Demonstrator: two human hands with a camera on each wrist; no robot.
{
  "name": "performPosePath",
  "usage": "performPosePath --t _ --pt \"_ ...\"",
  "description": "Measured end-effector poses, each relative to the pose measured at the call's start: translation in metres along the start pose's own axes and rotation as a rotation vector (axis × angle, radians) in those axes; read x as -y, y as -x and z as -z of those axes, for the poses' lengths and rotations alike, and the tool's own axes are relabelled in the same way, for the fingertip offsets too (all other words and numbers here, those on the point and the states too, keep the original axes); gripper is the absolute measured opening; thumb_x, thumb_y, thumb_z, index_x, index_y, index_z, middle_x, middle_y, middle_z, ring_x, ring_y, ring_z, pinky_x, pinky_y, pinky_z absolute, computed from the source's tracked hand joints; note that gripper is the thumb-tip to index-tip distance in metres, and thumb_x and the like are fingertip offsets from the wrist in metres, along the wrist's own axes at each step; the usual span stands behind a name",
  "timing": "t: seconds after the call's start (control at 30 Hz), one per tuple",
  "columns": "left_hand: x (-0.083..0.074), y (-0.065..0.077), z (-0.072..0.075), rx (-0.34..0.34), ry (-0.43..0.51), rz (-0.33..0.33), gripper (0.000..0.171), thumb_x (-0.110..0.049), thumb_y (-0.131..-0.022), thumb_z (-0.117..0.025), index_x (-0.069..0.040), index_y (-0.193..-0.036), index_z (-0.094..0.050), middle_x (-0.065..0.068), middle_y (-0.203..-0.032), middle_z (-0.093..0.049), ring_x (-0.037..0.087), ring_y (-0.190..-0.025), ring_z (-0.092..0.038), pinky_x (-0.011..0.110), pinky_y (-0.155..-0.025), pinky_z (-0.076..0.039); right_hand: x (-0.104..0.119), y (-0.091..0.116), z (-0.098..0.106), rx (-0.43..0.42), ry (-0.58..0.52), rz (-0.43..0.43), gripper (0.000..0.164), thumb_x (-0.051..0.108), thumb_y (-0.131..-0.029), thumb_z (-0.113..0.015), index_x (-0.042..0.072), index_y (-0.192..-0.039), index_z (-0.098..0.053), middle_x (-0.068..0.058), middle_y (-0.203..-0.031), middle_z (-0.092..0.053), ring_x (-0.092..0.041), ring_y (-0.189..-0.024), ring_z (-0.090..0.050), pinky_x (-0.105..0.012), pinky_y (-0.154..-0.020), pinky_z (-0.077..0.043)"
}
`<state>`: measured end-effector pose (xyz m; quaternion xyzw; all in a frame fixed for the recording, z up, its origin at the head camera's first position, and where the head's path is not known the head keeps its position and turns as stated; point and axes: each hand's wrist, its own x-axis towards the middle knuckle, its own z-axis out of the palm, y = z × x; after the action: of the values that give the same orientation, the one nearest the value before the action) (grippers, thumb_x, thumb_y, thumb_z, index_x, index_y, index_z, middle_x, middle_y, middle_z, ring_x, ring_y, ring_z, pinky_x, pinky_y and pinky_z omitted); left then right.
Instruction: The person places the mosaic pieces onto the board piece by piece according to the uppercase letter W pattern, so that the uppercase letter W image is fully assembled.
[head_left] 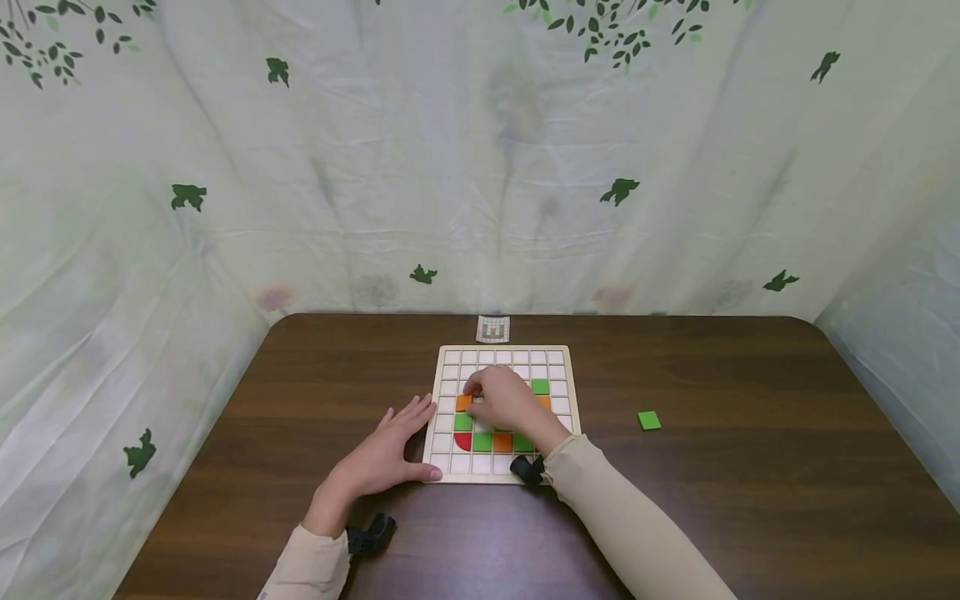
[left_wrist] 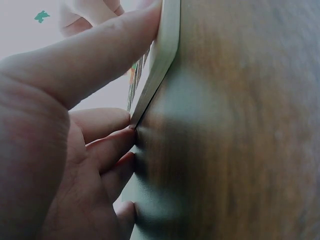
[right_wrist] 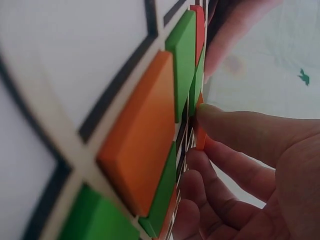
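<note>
A pale square grid board (head_left: 468, 479) lies on the table, with green, orange and red tiles in some cells. My right hand (head_left: 506, 400) reaches over it and pinches an orange tile (head_left: 464, 403) between thumb and index finger at a cell on the left side. That tile (right_wrist: 201, 135) shows only as a thin strip in the right wrist view. My left hand (head_left: 390, 454) rests at the board's left side, fingers stretched along the edge and thumb touching the near-left corner. The right hand and wrist hide part of the middle cells.
One loose green tile (head_left: 648, 420) lies on the brown table (head_left: 735, 500) to the right of the board. Just beyond the board's far edge is a small printed card (head_left: 492, 329). A pale curtain (head_left: 465, 167) with leaf and bird prints hangs behind the table.
</note>
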<state>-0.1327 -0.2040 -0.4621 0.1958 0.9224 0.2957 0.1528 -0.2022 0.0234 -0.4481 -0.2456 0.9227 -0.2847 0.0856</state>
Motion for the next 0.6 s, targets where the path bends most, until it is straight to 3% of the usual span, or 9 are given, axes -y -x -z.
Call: performPosePath --t 0.3,0.6 --pt "0.002 0.0 0.0 -0.006 -0.001 -0.001 0.1 -0.044 -0.08 -0.083 -0.004 -0.157 -0.033 0.01 -0.165 -0.024 0.032 -0.153 -0.014 0.058 -0.122 -0.006 -0.001 0.001 -0.001 0.002 -0.007 -0.002 0.023 0.015 -0.086 -0.079 0.008 -0.107 -0.076 -0.002 -0.099 -0.073 -0.016 -0.093 -0.066 -0.033 -0.086 -0.054" --pt "0.002 0.0 -0.001 -0.011 -0.01 -0.005 0.1 -0.043 -0.08 -0.084 -0.003 -0.157 -0.033 0.011 -0.165 -0.025 0.033 -0.153 -0.015 0.058 -0.122 -0.006 -0.004 0.009 0.013 -0.044 -0.101 0.004 0.026 0.013 -0.087 -0.076 0.006 -0.112 -0.075 -0.004 -0.105 -0.072 -0.018 -0.092 -0.063 -0.033 -0.082 -0.054"
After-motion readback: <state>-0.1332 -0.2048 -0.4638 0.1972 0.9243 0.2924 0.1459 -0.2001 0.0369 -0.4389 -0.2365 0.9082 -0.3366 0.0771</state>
